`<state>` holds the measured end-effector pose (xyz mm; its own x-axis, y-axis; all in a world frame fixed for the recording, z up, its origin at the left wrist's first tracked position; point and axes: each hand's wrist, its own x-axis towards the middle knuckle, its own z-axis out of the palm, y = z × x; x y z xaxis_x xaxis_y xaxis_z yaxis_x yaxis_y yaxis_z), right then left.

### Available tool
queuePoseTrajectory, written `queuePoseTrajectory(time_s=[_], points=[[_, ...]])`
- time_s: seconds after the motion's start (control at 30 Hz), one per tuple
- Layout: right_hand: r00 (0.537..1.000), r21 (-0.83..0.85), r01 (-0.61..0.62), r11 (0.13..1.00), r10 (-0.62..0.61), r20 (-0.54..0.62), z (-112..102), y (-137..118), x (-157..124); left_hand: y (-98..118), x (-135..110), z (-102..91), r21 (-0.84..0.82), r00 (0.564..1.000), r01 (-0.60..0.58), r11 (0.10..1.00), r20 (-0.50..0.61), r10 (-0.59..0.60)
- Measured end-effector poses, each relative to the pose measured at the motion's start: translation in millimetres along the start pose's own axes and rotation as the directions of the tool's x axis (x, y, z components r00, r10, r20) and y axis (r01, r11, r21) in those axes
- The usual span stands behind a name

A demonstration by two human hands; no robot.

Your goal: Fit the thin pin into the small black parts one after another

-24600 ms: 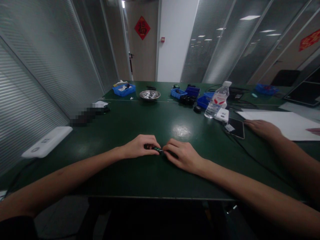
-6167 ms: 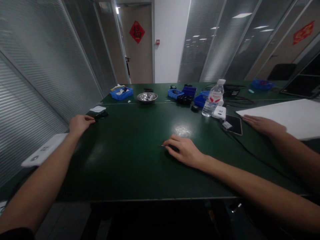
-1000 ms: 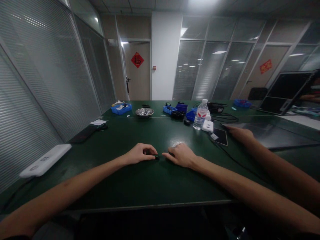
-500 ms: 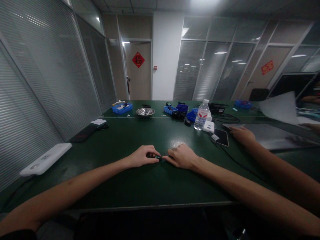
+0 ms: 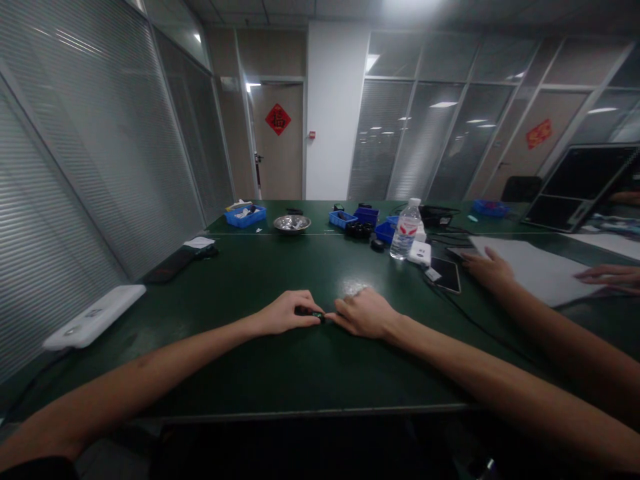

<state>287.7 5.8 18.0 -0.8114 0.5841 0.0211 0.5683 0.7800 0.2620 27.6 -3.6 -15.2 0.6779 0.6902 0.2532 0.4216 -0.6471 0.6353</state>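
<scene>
Between the thumb and fingers of my left hand (image 5: pixel 285 313) is a small black object (image 5: pixel 318 317) with a greenish end, held low over the green table. My left fingers cover most of it, so its kind does not show. My right hand (image 5: pixel 365 313) rests just to the right, knuckles up and fingers curled. One of its fingertips reaches the right end of the small black object. Whether those curled fingers grip anything is hidden.
Beyond my hands stand a metal bowl (image 5: pixel 292 224), blue bins (image 5: pixel 245 215) and a water bottle (image 5: pixel 405 230). A phone (image 5: pixel 445 275) and a cable lie to the right, beside another person's hands (image 5: pixel 493 267) on a white sheet (image 5: pixel 535 267). A white power strip (image 5: pixel 95 317) lies left.
My hands stay nearly in place around the small black object. At the right, the other person's white sheet has come down from a raised position to lie flat.
</scene>
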Motion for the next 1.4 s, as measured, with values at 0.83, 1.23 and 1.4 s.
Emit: queuePoseTrajectory(time_s=[0.83,1.23,1.4], points=[[0.999,-0.001,0.021,1.0,-0.021,-0.033,1.0,0.2,-0.9,3.5,-1.5,-1.5,-0.026,1.0,0.003,1.0,0.021,-0.002],[0.999,0.009,-0.023,1.0,0.024,-0.041,4.6,-1.8,1.6,3.3,0.2,-5.0,-0.13,0.999,0.011,0.991,0.034,-0.007],[0.999,0.024,-0.031,0.999,0.032,-0.036,7.6,-1.1,2.1,1.2,-0.4,-4.7,-0.131,0.999,0.021,0.991,0.035,-0.017]])
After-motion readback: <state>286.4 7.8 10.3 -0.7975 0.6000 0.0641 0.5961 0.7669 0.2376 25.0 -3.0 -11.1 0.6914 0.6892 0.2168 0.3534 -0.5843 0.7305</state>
